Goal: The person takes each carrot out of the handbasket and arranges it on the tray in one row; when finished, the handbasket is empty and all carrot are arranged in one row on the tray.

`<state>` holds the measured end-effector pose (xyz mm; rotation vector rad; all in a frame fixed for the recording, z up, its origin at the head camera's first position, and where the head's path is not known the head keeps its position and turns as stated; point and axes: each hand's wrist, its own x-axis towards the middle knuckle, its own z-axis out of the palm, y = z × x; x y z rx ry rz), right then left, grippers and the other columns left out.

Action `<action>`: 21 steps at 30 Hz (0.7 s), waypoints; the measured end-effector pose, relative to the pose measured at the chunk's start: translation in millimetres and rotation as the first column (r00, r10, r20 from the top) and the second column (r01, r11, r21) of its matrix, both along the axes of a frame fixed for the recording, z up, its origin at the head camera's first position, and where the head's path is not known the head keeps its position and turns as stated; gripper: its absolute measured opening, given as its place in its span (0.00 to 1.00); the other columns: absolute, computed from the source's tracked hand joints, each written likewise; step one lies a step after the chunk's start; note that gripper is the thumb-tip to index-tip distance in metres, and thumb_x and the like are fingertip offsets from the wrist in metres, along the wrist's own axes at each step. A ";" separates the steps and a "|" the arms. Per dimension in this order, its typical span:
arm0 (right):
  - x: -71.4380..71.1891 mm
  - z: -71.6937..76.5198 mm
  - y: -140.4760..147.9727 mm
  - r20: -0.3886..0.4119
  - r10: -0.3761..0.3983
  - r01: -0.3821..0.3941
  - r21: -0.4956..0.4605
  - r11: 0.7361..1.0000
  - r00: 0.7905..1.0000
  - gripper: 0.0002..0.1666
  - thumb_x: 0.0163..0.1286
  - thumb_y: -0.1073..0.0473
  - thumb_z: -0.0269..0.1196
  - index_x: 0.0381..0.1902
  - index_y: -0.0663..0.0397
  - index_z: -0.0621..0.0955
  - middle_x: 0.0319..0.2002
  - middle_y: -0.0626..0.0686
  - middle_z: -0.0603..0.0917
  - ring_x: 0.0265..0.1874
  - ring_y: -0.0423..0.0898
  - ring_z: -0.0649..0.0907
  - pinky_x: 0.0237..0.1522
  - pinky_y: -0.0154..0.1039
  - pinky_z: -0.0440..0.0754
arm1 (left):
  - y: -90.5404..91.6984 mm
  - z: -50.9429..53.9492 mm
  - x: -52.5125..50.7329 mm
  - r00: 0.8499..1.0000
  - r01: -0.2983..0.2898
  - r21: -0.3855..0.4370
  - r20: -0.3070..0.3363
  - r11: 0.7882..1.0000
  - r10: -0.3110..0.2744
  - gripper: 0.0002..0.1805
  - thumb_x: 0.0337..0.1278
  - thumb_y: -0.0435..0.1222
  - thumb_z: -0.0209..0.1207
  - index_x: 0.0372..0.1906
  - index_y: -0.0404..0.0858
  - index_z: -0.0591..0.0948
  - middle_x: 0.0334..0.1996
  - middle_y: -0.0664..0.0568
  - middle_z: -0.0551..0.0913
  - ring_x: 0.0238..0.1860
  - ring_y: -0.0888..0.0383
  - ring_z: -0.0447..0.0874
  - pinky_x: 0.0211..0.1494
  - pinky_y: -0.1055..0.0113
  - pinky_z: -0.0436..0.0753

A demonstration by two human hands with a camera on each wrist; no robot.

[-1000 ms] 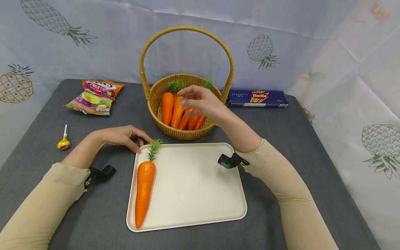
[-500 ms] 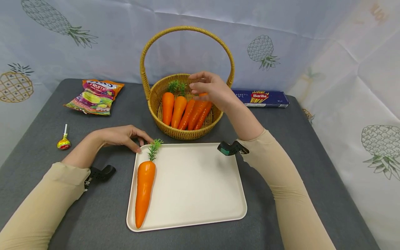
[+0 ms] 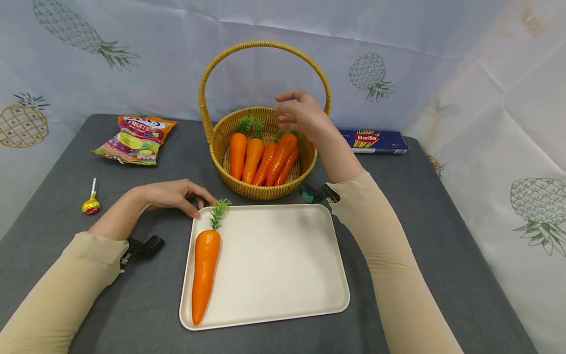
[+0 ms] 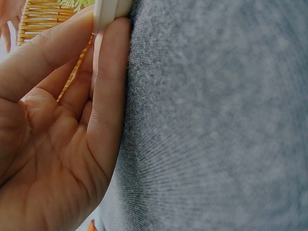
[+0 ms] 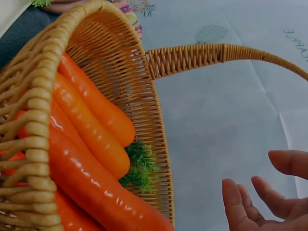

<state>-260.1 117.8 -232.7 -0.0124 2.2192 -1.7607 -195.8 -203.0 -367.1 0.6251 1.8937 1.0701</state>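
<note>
My left hand (image 3: 170, 193) pinches the far left corner of a cream tray (image 3: 274, 265); the left wrist view shows thumb and finger on either side of the rim (image 4: 109, 14). A single carrot (image 3: 205, 270) with a green top lies along the tray's left side. Behind the tray stands a wicker basket (image 3: 264, 193) holding several carrots (image 3: 282, 155). Above its back right part hovers my right hand (image 3: 306, 117), fingers loosely bent and apart. Nothing is between those fingers in the right wrist view, where the hand (image 5: 269, 207) is apart from the carrots (image 5: 103, 192).
The basket's tall handle (image 3: 265, 44) arches over it, close to my right hand. A spaghetti box (image 3: 376, 141) lies to the right. On the left are a candy bag (image 3: 138, 140) and a lollipop (image 3: 91, 204). A pineapple-print cloth (image 3: 168, 64) hangs behind.
My right hand has moved back and to the right from over the carrots, uncovering them. One carrot in the basket now sits slightly higher beneath the hand. The left hand has stayed on the tray.
</note>
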 end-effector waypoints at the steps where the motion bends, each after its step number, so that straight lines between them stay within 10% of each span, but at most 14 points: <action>1: -1.7 0.2 -0.5 0.001 -0.011 0.011 0.007 1.000 1.000 0.23 0.74 0.58 0.58 0.64 0.51 0.72 0.63 0.54 0.73 0.41 0.46 0.78 0.62 0.46 0.78 | 0.1 0.0 0.2 1.000 0.000 0.001 0.001 1.000 0.000 0.29 0.54 0.31 0.66 0.64 0.30 0.76 0.47 0.44 0.81 0.43 0.60 0.77 0.44 0.69 0.80; 21: -12.8 -12.7 2.5 0.023 -0.037 0.030 0.268 0.963 0.999 0.27 0.73 0.53 0.59 0.66 0.52 0.70 0.70 0.52 0.69 0.66 0.54 0.74 0.62 0.47 0.75 | 0.3 0.5 1.3 1.000 0.002 0.009 -0.005 1.000 -0.002 0.29 0.54 0.31 0.67 0.63 0.31 0.77 0.45 0.43 0.80 0.42 0.60 0.77 0.43 0.69 0.80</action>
